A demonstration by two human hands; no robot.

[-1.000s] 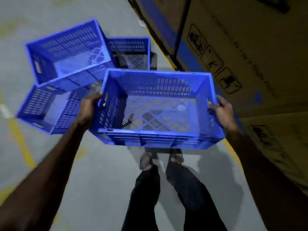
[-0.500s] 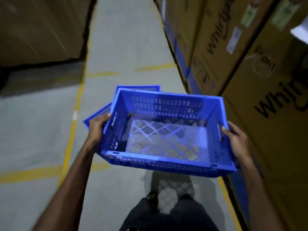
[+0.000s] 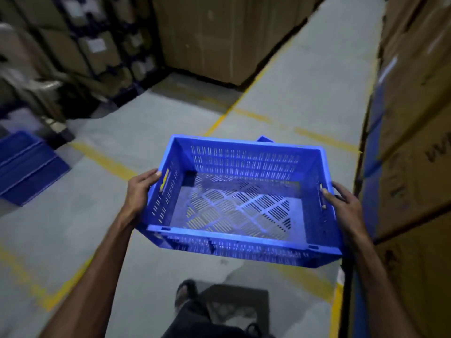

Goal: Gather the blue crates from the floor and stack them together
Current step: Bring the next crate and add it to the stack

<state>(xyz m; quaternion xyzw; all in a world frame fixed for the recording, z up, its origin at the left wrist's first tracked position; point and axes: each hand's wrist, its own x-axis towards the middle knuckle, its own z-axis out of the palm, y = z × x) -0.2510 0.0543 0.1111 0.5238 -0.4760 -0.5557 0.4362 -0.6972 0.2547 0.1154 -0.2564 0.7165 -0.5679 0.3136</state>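
I carry an empty blue slotted crate [image 3: 239,201] at waist height above the floor. My left hand [image 3: 141,191] grips its left side wall near the handle slot. My right hand [image 3: 341,206] grips the right side wall, with fingers through the handle opening. A blue corner of another crate [image 3: 264,139] peeks out just behind the far rim. A stack of blue crates [image 3: 26,167] stands on the floor at the far left.
Tall cardboard boxes [image 3: 415,142] line the right side close to my right arm. More big boxes [image 3: 214,37] stand ahead, and dark racking [image 3: 80,52] fills the upper left. Yellow lines [image 3: 105,162] cross the grey floor. My foot [image 3: 185,291] shows below the crate.
I have turned left while carrying the crate. The loose crates on the floor have left the view, and a blue stack has come into view at the far left.
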